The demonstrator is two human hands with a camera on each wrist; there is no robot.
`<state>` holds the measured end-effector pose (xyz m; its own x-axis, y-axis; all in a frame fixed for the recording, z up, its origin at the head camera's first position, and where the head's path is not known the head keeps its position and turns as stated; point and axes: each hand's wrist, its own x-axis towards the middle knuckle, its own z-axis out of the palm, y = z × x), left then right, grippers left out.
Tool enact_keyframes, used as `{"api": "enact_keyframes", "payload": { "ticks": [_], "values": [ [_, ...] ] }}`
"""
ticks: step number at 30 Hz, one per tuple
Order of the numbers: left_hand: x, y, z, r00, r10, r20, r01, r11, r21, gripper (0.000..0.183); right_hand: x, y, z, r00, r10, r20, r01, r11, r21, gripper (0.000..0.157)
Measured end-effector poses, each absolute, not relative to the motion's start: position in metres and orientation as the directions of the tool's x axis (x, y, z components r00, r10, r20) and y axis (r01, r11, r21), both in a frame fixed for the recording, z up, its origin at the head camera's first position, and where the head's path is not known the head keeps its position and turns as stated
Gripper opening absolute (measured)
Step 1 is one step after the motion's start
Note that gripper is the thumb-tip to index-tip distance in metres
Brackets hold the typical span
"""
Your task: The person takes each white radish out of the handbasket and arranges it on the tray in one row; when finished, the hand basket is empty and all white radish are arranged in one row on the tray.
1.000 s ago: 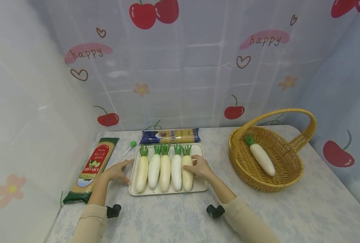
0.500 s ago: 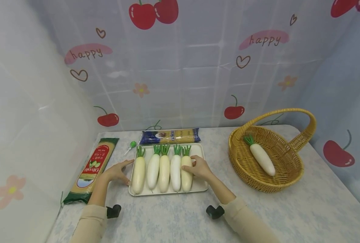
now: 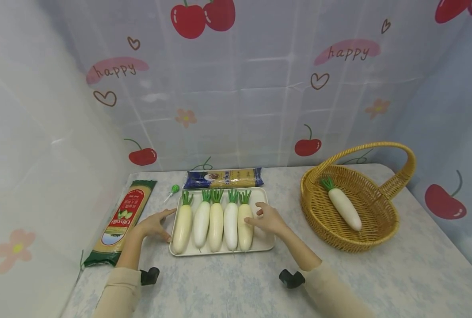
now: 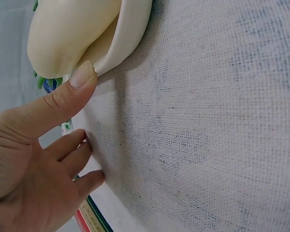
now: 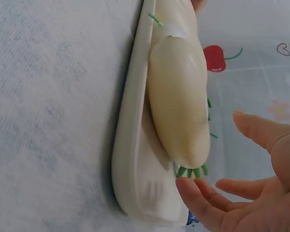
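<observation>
Several white radishes with green tops lie side by side on a shallow white tray [image 3: 220, 254]. My left hand [image 3: 155, 225] is at the tray's left edge, fingers spread; in the left wrist view its thumb [image 4: 82, 77] touches the rim, near the leftmost radish [image 3: 183, 229]. Over the tray's right side, my right hand [image 3: 269, 220] is beside the rightmost radish [image 3: 245, 229]. In the right wrist view its fingers are spread and hold nothing, with a gap between the thumb [image 5: 256, 128] and that radish.
A wicker basket [image 3: 323, 232] with an arched handle stands at the right, one white radish [image 3: 344, 208] inside. Behind the tray lies a blue-ended pasta packet [image 3: 224, 178]. A red-labelled packet [image 3: 122, 216] and a green lollipop [image 3: 174, 189] are at the left.
The leftmost radish has shifted left toward the tray's edge. My right hand has let go of the rightmost radish and drawn slightly right. My left hand has stayed in place.
</observation>
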<state>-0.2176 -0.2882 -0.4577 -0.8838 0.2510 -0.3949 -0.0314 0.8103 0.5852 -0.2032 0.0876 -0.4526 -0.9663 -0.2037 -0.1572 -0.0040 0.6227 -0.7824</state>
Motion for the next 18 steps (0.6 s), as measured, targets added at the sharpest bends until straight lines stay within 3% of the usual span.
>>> {"api": "enact_keyframes", "payload": {
  "ticks": [9, 18],
  "values": [
    [-0.218, -0.288, -0.457, -0.882, 0.261, -0.393, -0.021, 0.811, 0.584, 0.105, -0.193, 0.127, -0.427, -0.933, -0.352, -0.074, -0.150, 0.568, -0.810, 0.066],
    [-0.219, -0.288, -0.457, -0.875, 0.255, -0.411, -0.041, 0.806, 0.590, 0.105, -0.179, 0.179, -0.390, -0.807, -0.588, 0.063, -0.393, 0.454, -0.800, 0.051]
  ]
}}
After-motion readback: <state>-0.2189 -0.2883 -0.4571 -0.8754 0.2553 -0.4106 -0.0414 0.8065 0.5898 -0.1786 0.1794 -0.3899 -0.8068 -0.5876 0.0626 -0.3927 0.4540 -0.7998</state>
